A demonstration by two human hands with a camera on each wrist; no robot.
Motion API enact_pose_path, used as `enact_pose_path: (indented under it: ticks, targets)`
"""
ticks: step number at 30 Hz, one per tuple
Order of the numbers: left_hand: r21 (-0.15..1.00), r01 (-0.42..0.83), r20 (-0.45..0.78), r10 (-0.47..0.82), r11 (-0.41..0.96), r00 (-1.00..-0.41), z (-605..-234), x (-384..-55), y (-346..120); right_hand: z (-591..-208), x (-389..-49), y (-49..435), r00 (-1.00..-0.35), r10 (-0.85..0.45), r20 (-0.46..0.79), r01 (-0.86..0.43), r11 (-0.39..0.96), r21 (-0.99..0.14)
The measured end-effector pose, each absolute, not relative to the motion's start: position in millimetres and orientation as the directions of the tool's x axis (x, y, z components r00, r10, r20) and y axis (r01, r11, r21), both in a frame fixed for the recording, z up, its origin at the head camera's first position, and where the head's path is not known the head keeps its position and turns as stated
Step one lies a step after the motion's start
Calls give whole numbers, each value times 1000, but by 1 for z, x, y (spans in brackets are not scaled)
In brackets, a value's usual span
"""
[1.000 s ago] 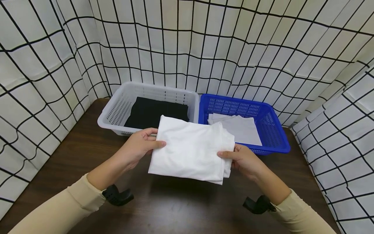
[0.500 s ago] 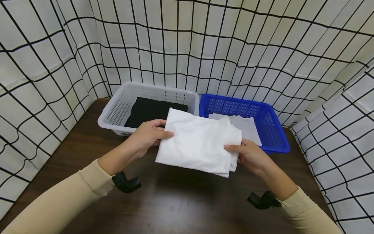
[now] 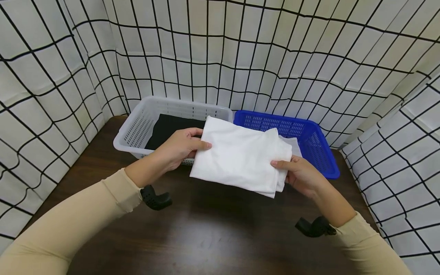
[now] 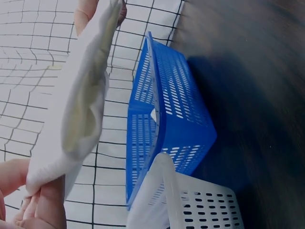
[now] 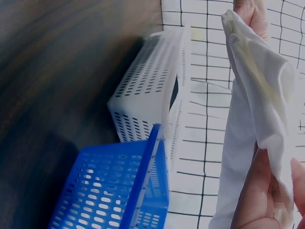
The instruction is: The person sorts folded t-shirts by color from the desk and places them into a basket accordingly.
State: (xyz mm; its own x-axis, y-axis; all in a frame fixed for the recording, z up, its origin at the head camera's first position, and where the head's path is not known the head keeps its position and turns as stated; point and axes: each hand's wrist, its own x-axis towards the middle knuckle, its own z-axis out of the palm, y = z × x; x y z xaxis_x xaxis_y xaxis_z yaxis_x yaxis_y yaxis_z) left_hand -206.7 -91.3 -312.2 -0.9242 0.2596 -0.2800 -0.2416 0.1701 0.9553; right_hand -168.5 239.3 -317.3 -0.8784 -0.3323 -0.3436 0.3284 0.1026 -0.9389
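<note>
A folded white cloth (image 3: 240, 152) hangs between both hands, raised above the dark table. My left hand (image 3: 182, 147) pinches its left edge, thumb on top and fingers underneath. At the opposite edge, my right hand (image 3: 300, 172) grips it the same way. Both wrist views show the layers of the folded cloth (image 4: 71, 109) edge-on, with the fabric bulging open along the side. In the head view the cloth overlaps the front of the blue basket (image 3: 317, 149), where part of another white cloth (image 3: 292, 145) shows inside.
A white basket (image 3: 135, 130) with folded black cloth (image 3: 172, 128) in it stands at the back left, right beside the blue one. White grid-patterned curtain (image 3: 206, 49) encloses the back and sides. The brown wooden table (image 3: 206, 236) extends in front.
Both hands have carried the folded white cloth to the right and farther from the body, toward the blue basket. It now covers more of that basket's front and the white cloth in it.
</note>
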Motion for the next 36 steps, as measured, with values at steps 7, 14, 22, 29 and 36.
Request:
enact_pose_path:
  ticks: [7,14,22,29,36]
  targets:
    - [956,-249,-286,313,155,-906,-306,-219,-87,-311,-176,245,-889,-308,-339,325,97,-941]
    - [955,-253,-291,315,157,-903,-298,-234,-79,-305,-188,252,-887,-300,-351,334,110,-936]
    - [961,-245,-273,296,129,-915,-290,-250,-62,-296,-205,262,-895,-251,-368,358,85,-930]
    - [959,-261,-283,293,115,-913,-284,-265,-46,-287,-218,271,-918,-197,-346,327,121,-937]
    - [962,-258,-272,274,87,-922,-275,-280,-34,-276,-230,279,-926,-169,-337,325,94,-941]
